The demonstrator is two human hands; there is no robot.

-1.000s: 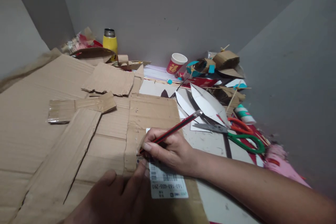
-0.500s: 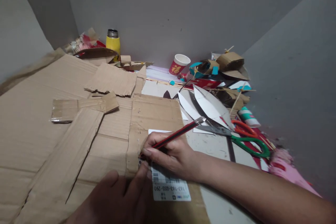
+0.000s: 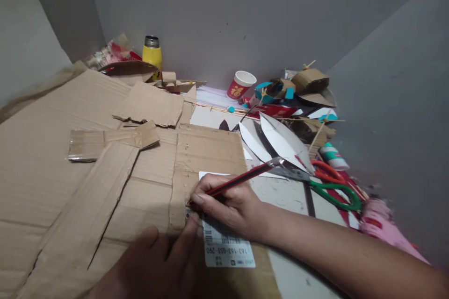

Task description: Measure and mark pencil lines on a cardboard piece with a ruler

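Observation:
My right hand [image 3: 233,203] is closed around a red and black striped pencil [image 3: 250,175], its writing end down on the cardboard sheet [image 3: 210,147]. Right beside that end, the index fingertip of my left hand [image 3: 161,257] presses on a small dark-and-light piece with a round mark [image 3: 188,215]; its kind is not clear, and the rest of it is hidden under my fingers. A white printed label [image 3: 229,254] is stuck to the cardboard, partly under my right hand. Shadow darkens most of my left hand.
A T-shaped cardboard piece [image 3: 94,196] lies to the left. Scissors with orange and green handles [image 3: 336,194] and white leaf-shaped cutouts [image 3: 280,140] are on the right. Behind stand a yellow bottle [image 3: 152,58] and a red-and-white paper cup [image 3: 241,85].
The pencil's writing end has moved slightly up and away from my left fingertip. My left hand stays almost in place, and the view has shifted a little.

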